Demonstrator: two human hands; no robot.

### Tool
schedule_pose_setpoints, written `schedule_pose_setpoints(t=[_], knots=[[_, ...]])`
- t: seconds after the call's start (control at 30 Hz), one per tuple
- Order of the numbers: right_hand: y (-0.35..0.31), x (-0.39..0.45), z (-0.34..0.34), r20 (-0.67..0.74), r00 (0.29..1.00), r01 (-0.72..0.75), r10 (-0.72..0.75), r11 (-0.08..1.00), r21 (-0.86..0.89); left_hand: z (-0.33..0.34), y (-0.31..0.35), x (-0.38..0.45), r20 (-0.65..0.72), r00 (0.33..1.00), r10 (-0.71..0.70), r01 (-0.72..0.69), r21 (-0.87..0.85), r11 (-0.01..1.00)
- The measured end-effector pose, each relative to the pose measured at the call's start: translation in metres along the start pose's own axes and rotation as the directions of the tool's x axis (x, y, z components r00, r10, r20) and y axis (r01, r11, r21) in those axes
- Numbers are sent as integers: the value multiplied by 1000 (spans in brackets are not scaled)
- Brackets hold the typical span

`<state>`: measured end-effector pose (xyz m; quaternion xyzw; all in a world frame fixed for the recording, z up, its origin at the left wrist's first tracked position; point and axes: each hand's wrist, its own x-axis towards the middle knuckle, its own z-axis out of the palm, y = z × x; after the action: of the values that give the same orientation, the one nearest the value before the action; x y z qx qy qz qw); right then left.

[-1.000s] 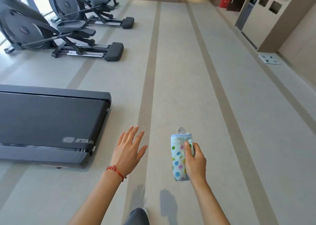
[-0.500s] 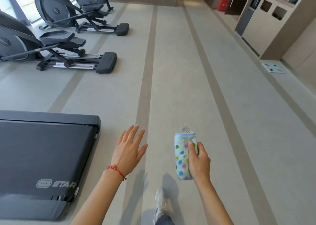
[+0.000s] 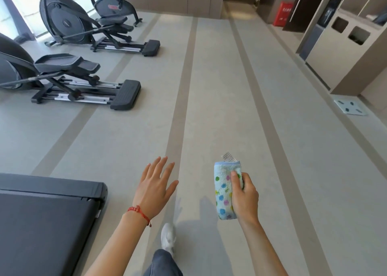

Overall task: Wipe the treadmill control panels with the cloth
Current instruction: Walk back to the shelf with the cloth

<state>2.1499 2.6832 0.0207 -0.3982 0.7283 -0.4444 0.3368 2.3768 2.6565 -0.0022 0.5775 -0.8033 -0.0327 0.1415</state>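
Observation:
My right hand (image 3: 244,195) grips a folded light blue cloth (image 3: 223,188) with coloured dots and a white label at its top end, held upright above the floor. My left hand (image 3: 155,185) hovers beside it with fingers spread and straight, holding nothing; a red bracelet sits on its wrist. The rear end of a black treadmill deck (image 3: 46,217) lies at the lower left, left of my left hand. No control panel is in view.
Two black elliptical trainers stand on the left, one near (image 3: 69,81) and one farther back (image 3: 92,22). A beige bin cabinet (image 3: 343,45) and a floor scale (image 3: 350,107) are at the right. My white shoe (image 3: 168,237) steps on the striped grey floor.
I have walked forward: the treadmill has slid down and left in view, and the ellipticals have come closer. Both hands keep their pose, the right still gripping the cloth.

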Motion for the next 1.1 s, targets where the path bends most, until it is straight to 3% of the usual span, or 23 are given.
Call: schedule_pose_setpoints(t=[0.43, 0.8, 1.1], knots=[[-111, 267, 142, 18, 1000, 16, -16, 1000, -16, 22, -118, 307, -30, 998, 49, -50, -24, 998], [-152, 486, 208, -8, 1000, 4, -5, 999, -48, 74, -168, 529, -9, 999, 52, -53, -30, 998], [-214, 675, 254, 51, 999, 20, -18, 999, -38, 91, -202, 719, -22, 1000, -8, 7, -20, 1000]])
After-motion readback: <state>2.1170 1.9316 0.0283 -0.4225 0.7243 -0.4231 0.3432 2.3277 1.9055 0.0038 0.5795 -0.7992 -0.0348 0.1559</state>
